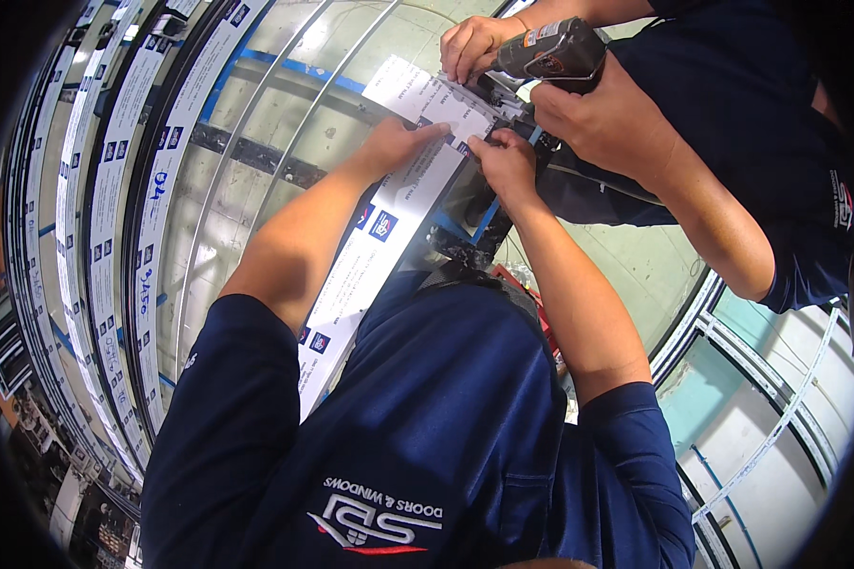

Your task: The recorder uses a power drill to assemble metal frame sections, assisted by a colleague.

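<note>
1. Pale tiled floor [626, 266] spreads under everything we see, showing plainly at centre right.
2. At the upper right we face a co-worker [707, 90] dressed in navy.
3. Long film-wrapped profiles [154, 190] curve down the left side of the frame.
4. Our white-wrapped profile [365, 275] slants from lower centre-left to upper centre.
5. Near its upper end, the co-worker's hand [617, 119] grips a dark power drill [552, 57].
6. Our left hand [396, 147] lies at the profile's left edge, thumb on top; we cannot tell whether its hidden fingers close underneath.
7. Our right hand [509, 166] meets the opposite edge, fingers bent; we cannot tell whether it grips.
</note>
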Demonstrator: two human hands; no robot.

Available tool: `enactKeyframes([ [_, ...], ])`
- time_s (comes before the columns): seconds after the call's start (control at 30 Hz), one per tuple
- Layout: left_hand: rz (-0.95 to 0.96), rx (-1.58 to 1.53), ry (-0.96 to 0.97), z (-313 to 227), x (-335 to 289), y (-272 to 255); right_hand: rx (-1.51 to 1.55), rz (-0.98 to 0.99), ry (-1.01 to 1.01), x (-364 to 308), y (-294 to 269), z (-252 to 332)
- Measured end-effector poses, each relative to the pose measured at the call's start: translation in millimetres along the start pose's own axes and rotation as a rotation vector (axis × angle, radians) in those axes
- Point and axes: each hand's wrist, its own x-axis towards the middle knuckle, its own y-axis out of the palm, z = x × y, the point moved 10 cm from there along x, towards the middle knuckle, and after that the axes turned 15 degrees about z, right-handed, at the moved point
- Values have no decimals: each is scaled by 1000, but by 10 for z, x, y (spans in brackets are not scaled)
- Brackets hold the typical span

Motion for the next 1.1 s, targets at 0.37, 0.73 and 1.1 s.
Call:
enactKeyframes([
  [0.37,-54,201,-206,436,177,-190,41,38,81,-4,16,-42],
  [0.73,-45,238,-112,468,137,-256,-70,7,63,-157,31,166],
  [1.1,-76,137,-175,449,38,-343,15,90,-152,-936,-48,-265],
])
